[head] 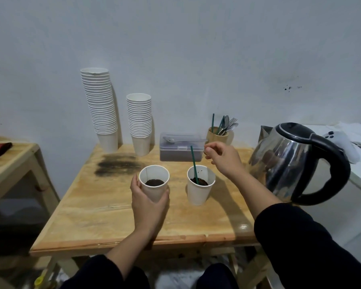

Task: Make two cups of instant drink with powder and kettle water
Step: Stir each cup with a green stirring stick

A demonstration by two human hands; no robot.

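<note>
Pale wall behind; wooden table [104, 207] in front of me, head view only.

Item: two stacks of paper cups [101, 109] at the far left, against the wall.
Item: clear-lidded powder box [180, 152] far centre, lid on, a metal spoon [171, 139] lying on top.
Item: wooden utensil holder [217, 136] just right of the box, with cutlery and green sticks.
Item: steel kettle [296, 163] with a black handle, at the table's right edge.
Item: left cup [154, 182], dark powder in the bottom; my left hand [148, 202] wraps round its lower wall.
Item: right cup [200, 185], powder inside, a green stirrer [194, 165] leaning in it, standing free just beside the left cup.
Item: my right hand [221, 158], raised over the box's near right corner, fingers loosely curled; whether the fingertips pinch the spoon handle's end I cannot tell.

Step, as I judge it: powder is dosed in both cups, no water visible yet. Next move calls for my right hand to go to the kettle handle, lift, and pour slowly into each cup while the left hand steadies, then stir.
</note>
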